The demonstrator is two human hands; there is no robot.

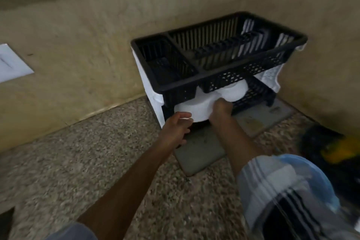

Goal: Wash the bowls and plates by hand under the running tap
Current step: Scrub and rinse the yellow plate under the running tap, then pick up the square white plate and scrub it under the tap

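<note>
Speckled stone makes up the broad grey-brown countertop (78, 161), on which a two-tier black plastic dish rack with white side panels (214, 54) is set in the wall corner over a flat grey drip tray (198, 154). In the rack's lower tier, white round plates or shallow bowls (194, 108) are stacked upside down, one more (233, 91) being seen behind them. The front rim of the stack is held by the left hand (178, 128), its fingers curled under the edge; the right hand (221, 106) is pushed in beside the stack, and whether its fingers grip anything cannot be told. The step in hand is judged to be either fetching or stowing crockery at the rack; a level, two-handed slide clear of the upper tier would be called for. No tap or sink is in view, the frame is motion-blurred, and a dark yellow-marked object (331, 150) right of the rack cannot be identified.
</note>
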